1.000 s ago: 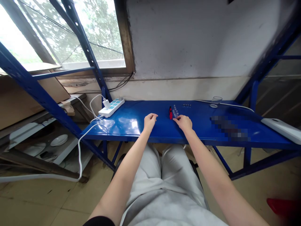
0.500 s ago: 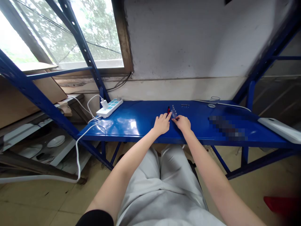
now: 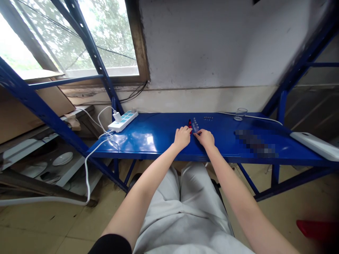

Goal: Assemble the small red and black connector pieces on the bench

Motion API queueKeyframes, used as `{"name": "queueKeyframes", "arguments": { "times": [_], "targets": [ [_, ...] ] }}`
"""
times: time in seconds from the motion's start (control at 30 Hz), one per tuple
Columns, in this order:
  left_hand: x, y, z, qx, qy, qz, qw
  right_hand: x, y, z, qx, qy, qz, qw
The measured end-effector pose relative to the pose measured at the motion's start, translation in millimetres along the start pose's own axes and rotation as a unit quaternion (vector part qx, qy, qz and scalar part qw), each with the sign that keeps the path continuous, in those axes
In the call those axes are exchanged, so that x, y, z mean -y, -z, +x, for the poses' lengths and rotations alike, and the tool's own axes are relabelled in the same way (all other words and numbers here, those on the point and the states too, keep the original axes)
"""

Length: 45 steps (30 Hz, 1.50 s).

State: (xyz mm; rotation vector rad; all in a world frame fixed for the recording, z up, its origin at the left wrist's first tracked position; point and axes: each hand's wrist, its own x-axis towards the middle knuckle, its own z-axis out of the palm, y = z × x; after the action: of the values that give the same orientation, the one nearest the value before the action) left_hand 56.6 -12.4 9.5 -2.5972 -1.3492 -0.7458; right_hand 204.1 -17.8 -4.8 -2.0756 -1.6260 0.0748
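Note:
A small rack of clear vials stands on the blue metal shelf, with a small red and black object at its left side. My left hand rests beside them with fingers curled, its fingertips against the red object. My right hand lies just in front of the vial rack, fingers pinched at its near end. What, if anything, either hand grips is too small to make out.
A row of tiny dark parts lies behind the rack. A clear glass stands farther right, a white power strip with cable at the left, a white flat device at the far right. Blue rack posts flank the shelf.
My left hand has slid right from the open shelf to the red object beside the vial rack. The right hand has stayed at the rack.

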Motion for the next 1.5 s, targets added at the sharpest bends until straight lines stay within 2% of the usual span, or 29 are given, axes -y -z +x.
{"name": "queueKeyframes", "arguments": {
  "times": [0.27,0.47,0.57,0.7,0.77,0.83,0.97,1.17,1.33,1.5],
  "targets": [
    [21,-0.7,0,-0.005,0.053,-0.102,0.993,0,1,0,-0.004,0.004,0.002,1.0],
    [51,6.3,-6,-0.077,0.109,-0.228,0.964,2,2,-1,0.01,0.006,0.0,1.0],
    [64,6.6,-13,-0.13,0.15,-0.308,0.93,3,3,-2,0.018,0.004,-0.004,1.0],
    [76,4.2,-24,-0.203,0.231,-0.409,0.859,7,7,-7,0.008,0.015,-0.004,1.0],
    [80,3.5,-27,-0.24,0.261,-0.43,0.831,13,11,-11,-0.011,0.052,0.01,0.999],
    [82,3.6,-28,-0.262,0.275,-0.437,0.815,23,15,-14,-0.028,0.107,0.029,0.993],
    [83,4.7,-27,-0.267,0.282,-0.436,0.811,52,14,-10,-0.037,0.187,0.057,0.98],
    [81,4.8,-28,-0.264,0.275,-0.419,0.824,88,-9,4,-0.032,0.208,0.105,0.972],
    [82,3.4,-29,-0.264,0.267,-0.422,0.825,92,-26,0,-0.028,0.173,0.084,0.981],
    [82,3.6,-29,-0.259,0.263,-0.428,0.825,87,-28,-5,-0.012,0.177,0.04,0.983]
  ]
}}
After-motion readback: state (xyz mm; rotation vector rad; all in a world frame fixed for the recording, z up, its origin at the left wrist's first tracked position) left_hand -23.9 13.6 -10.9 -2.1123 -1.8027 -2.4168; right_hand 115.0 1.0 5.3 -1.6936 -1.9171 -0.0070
